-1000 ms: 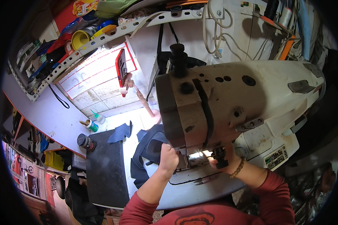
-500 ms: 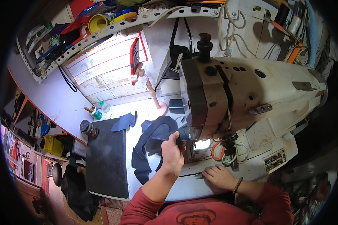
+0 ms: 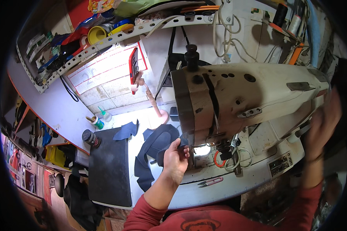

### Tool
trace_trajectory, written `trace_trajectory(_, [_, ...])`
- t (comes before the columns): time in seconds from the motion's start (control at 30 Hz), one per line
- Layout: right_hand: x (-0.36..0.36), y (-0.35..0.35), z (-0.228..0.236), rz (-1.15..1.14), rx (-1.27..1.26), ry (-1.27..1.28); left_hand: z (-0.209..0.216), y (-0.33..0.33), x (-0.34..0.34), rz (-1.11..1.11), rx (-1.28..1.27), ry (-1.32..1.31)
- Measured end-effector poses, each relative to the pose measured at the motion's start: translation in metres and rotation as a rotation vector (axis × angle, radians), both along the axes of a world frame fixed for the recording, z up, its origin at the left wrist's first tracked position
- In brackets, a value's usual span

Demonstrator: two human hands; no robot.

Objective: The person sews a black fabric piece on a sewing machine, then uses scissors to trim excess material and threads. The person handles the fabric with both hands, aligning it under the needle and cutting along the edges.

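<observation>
Two hands are showing in head view, centre and far right of frame. L hand [image 3: 176,162] is gripping the edge of dark blue cloth [image 3: 162,136] btwn thumb and curled fingers, just left of the sewing mach. [image 3: 235,92]. R hand [image 3: 326,119] is blurring at the right edge, near the mach.'s far end; can't tell if it's holding anything.

Progress, as far as shown: cloth pcs are looking already cut to shape, w/ curved and angled edges. Held cloth is sitting beside the mach. head, so stitching on it is prob. not running right now. Seams are too small to read, so can't tell how many are done or left. A loose scrap [image 3: 126,131] is lying apart, left of centre, maybe awaiting use.

Materials: cloth is looking matte, fairly stiff, layered in a curved band w/ pointed ends. Mach. body is showing off-white, scuffed paint, rounded and bulky, w/ round holes along its side. Pink-handled snips [image 3: 211,182] are resting lower centre, slim metal blades pointing left. Black mat [image 3: 110,169], flat and worn, is covering the lower-left tabletop; a dark lidded jar [image 3: 90,138] is standing at its upper-left corner.
</observation>
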State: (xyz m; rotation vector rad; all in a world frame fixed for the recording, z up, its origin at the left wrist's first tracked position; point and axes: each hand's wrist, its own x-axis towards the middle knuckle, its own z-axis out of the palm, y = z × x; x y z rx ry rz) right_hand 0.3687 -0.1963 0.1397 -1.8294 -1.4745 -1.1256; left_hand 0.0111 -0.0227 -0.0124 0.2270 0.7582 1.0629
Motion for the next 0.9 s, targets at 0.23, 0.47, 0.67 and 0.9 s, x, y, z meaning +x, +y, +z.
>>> trace_trajectory(0.23, [0.246, 0.031, 0.102, -0.289, -0.381, 0.618, 0.001, 0.003, 0.004, -0.005, -0.042, 0.007])
trace_trajectory(0.47, [0.226, -0.007, -0.004, -0.065, 0.322, 0.642, 0.009, 0.024, -0.003, 0.043, -0.026, -0.049])
trace_trajectory(0.67, [0.258, -0.01, 0.035, -0.012, 0.037, 0.493, 0.008, 0.014, -0.028, -0.092, -0.063, -0.176])
trace_trajectory(0.9, [0.115, -0.001, 0.017, -0.055, 0.444, 0.072, -0.003, -0.017, -0.051, -0.138, -0.092, -0.509])
